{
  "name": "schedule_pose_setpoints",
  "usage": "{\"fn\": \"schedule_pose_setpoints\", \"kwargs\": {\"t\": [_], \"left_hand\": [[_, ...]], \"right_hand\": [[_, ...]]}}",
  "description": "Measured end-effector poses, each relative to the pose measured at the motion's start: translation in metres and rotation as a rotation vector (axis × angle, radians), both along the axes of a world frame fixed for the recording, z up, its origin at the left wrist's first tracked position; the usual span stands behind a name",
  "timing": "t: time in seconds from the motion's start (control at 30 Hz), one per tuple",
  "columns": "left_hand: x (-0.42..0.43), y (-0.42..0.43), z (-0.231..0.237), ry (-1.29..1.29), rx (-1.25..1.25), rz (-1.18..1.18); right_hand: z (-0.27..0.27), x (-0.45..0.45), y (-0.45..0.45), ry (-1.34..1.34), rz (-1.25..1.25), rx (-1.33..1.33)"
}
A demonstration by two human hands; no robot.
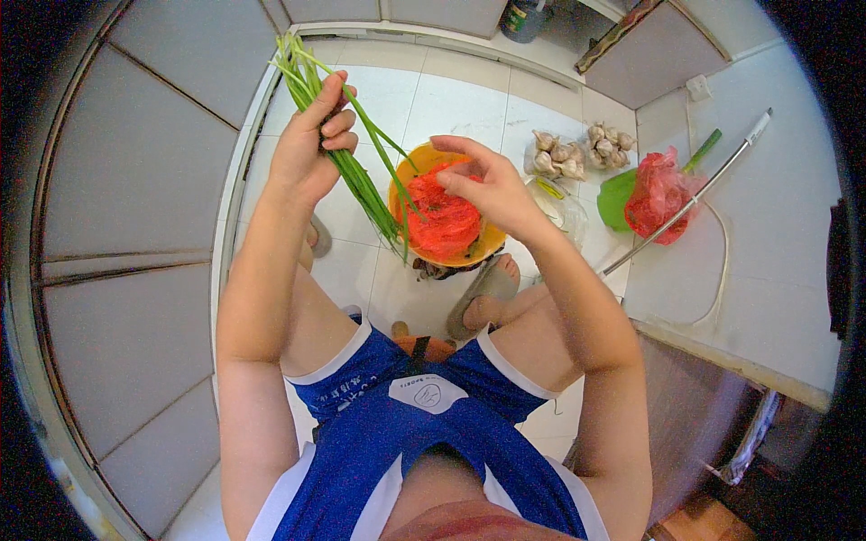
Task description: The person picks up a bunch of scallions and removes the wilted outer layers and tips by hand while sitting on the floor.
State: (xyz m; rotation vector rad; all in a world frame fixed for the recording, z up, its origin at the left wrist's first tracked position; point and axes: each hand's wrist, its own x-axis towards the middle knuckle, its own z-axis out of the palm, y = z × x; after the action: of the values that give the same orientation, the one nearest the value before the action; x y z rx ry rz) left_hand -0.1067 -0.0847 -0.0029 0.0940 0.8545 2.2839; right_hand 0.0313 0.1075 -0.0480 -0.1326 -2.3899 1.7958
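My left hand (318, 138) grips a bunch of green chives or thin scallions (362, 196), pale stem ends pointing up and away, green tips hanging toward the floor. A few loose stalks splay out to the right, over the rim of a yellow-orange bucket (497, 247). Inside that bucket lies a crumpled red plastic bag (443, 220). Above its right side hovers my right hand (477, 172), thumb and fingers apart and nothing visible between them. Dark scraps lie against the bucket's inner wall.
Two bunches of garlic bulbs (558, 155) (610, 145) rest on the tiled floor (460, 95), beside a clear plastic bag (565, 209). A red plastic bag (659, 203), a green piece (614, 196) and a metal rod (710, 179) are at right. Cabinet doors (128, 203) line the left.
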Motion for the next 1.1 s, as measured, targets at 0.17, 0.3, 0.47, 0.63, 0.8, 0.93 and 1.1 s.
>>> {"fn": "schedule_pose_setpoints", "kwargs": {"t": [0.17,0.3,0.47,0.63,0.8,0.93,1.1], "left_hand": [[0.005,0.007,-0.004,-0.026,-0.064,-0.014],[0.005,0.007,-0.003,-0.013,-0.078,0.006],[0.002,0.006,-0.004,0.011,-0.083,0.031],[0.004,0.009,-0.009,-0.002,-0.099,0.014],[0.004,0.007,-0.010,0.065,-0.197,0.038],[0.008,0.010,-0.007,0.174,-0.330,0.009],[0.017,0.013,-0.008,0.302,-0.442,-0.032]], "right_hand": [[0.015,0.000,-0.013,-0.071,0.091,-0.130],[0.019,0.001,-0.013,-0.194,0.028,-0.272],[0.012,0.005,-0.005,-0.130,0.005,-0.340],[0.002,0.006,0.005,-0.117,0.001,-0.244],[-0.002,0.007,0.006,-0.255,-0.041,-0.039],[-0.036,0.022,0.018,-0.246,0.161,0.725],[-0.002,0.013,0.005,-0.477,0.163,0.686]]}}
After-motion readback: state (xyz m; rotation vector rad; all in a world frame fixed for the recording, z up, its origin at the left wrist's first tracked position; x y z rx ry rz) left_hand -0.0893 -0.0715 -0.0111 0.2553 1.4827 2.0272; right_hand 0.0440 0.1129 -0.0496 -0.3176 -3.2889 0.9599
